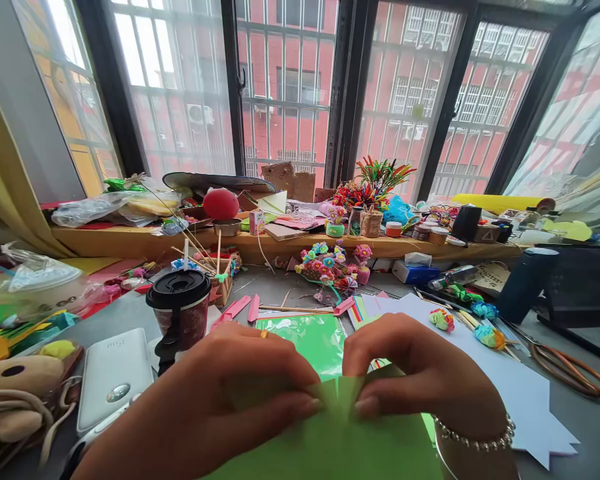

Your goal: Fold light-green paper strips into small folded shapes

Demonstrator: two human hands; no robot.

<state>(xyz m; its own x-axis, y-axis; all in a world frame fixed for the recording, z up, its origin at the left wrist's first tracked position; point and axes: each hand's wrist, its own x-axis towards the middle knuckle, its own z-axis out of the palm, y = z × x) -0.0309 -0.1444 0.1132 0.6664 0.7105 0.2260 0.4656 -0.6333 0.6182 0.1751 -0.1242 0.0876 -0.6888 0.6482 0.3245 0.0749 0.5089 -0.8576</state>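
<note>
Both hands pinch the top edge of a green paper sheet [340, 440] close to the camera, over a grey desk [590, 413]. My left hand [230, 393], with a ring on one finger, is closed with its thumb pressed on the paper's folded edge. My right hand [420, 377], with a beaded bracelet at the wrist, is closed on the same edge, a little to the right. The two thumbs nearly meet at the fold. A shiny green packet of paper [310, 337] lies flat just behind the hands.
A lidded coffee cup [179, 307] stands at the left, next to a white power bank [114, 377]. White paper sheets [525, 387], small paper flowers [443, 320], scissors [570, 370] and a dark bottle [525, 283] are to the right. A cluttered wooden sill [130, 240] runs below the windows.
</note>
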